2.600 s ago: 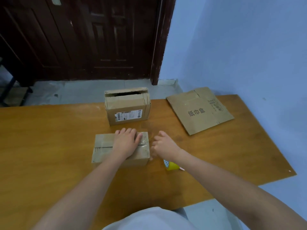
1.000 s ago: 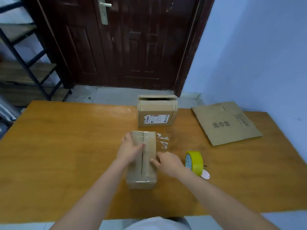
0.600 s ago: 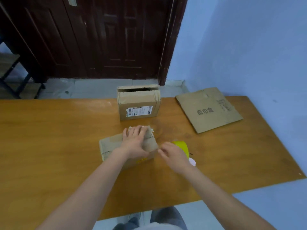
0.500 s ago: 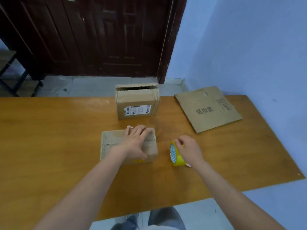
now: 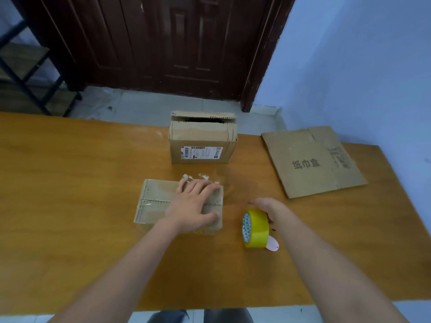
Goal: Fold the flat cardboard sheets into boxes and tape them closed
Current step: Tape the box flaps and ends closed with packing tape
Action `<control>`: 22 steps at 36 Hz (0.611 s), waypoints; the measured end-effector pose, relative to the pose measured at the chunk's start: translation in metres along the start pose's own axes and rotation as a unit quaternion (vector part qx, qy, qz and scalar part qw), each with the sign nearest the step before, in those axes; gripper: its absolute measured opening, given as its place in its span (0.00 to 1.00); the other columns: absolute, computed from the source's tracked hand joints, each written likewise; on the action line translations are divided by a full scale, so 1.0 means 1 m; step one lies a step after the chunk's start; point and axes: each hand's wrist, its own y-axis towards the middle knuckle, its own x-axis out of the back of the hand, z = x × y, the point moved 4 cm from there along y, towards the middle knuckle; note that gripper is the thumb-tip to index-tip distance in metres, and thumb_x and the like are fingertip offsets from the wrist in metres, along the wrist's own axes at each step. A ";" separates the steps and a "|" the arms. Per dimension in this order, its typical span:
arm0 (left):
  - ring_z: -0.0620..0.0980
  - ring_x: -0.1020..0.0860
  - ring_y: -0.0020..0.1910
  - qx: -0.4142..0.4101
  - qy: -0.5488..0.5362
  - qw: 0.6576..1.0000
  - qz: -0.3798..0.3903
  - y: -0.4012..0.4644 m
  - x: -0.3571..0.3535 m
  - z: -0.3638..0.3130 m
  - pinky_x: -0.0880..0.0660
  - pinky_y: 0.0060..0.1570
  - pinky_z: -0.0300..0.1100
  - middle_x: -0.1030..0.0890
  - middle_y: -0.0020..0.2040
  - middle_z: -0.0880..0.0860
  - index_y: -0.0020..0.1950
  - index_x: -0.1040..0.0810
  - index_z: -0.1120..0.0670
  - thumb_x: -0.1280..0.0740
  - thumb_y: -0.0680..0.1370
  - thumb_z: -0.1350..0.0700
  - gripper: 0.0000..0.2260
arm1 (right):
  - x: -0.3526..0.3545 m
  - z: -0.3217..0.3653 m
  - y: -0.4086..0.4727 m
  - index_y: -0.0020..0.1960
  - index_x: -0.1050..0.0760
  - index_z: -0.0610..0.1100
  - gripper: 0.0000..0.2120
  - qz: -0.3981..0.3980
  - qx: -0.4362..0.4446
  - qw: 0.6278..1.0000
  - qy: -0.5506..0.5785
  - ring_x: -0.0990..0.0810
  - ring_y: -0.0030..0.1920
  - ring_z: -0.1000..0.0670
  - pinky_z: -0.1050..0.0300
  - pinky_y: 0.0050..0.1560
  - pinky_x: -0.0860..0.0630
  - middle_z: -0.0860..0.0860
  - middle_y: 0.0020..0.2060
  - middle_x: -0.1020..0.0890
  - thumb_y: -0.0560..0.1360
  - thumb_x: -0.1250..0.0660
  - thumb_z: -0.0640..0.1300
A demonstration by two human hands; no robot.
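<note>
The wooden table (image 5: 70, 206) carried a flat cardboard sheet (image 5: 312, 162) at far right and an upright open box (image 5: 201, 141) at the back. Nearer lay the small folded box (image 5: 158, 201), the left hand (image 5: 193, 203) spread flat on it, gripping nothing. The right hand (image 5: 268, 208) curled loosely over the yellow tape roll (image 5: 255, 228); whether it gripped was unclear. A sound pickup probably called for pinching the roll across its width, then finding the free end.

Flat cardboard sheet (image 5: 312, 160): "纸巾盒". Shipping label (image 5: 201, 152) on rear box: unreadable.
</note>
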 end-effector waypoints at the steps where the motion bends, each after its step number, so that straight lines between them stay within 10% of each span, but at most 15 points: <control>1: 0.44 0.42 0.71 0.000 0.005 1.000 0.002 0.000 0.000 0.000 0.60 0.72 0.50 0.35 0.68 0.43 0.72 0.40 0.42 0.50 0.69 0.34 0.32 | -0.001 0.002 0.000 0.70 0.36 0.37 0.24 -0.002 -0.005 1.000 -0.021 0.28 0.64 0.40 0.49 0.59 0.31 0.40 0.66 0.29 0.80 0.41 0.51; 7: 0.43 0.42 0.70 0.004 0.008 1.000 0.003 0.000 0.000 0.001 0.58 0.72 0.50 0.36 0.69 0.43 0.71 0.40 0.41 0.49 0.70 0.34 0.30 | -0.007 0.006 -0.001 0.71 0.38 0.35 0.22 -0.016 0.004 0.998 -0.060 0.33 0.69 0.42 0.50 0.68 0.36 0.41 0.70 0.33 0.81 0.44 0.47; 22: 0.43 0.42 0.71 0.005 -0.005 1.000 -0.002 -0.001 -0.001 0.002 0.58 0.72 0.50 0.36 0.68 0.42 0.70 0.40 0.40 0.50 0.68 0.34 0.31 | -0.011 -0.015 -0.013 0.57 0.30 0.37 0.16 0.007 -0.060 0.995 0.074 0.22 0.52 0.42 0.48 0.54 0.25 0.39 0.51 0.22 0.78 0.37 0.49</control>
